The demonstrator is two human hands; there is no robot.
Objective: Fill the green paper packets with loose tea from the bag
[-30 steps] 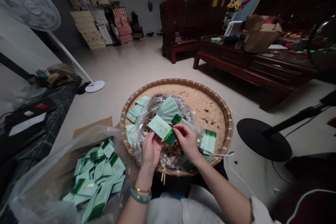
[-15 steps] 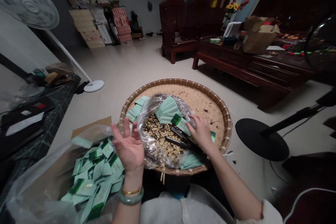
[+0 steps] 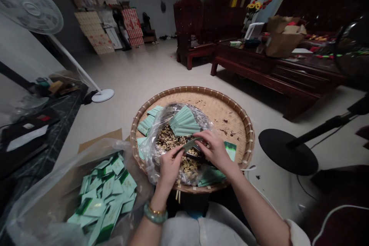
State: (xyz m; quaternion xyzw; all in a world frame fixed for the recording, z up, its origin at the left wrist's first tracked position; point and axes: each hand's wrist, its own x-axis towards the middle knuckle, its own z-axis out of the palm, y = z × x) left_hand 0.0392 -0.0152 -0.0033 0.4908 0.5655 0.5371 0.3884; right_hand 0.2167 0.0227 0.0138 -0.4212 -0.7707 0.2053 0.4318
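Thin pale-green flat sachet [image 3: 190,145], pinched from both sides
Left hand [image 3: 170,164] and right hand [image 3: 215,152] grip it; one slack pinch could drop it among loose black-and-tan flakes [image 3: 168,138].

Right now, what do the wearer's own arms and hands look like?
Left hand: ungloved, a green bangle and a gold-coloured bracelet at the wrist. Right hand: ungloved, nothing on the wrist, a pale sleeve ending further up that arm.
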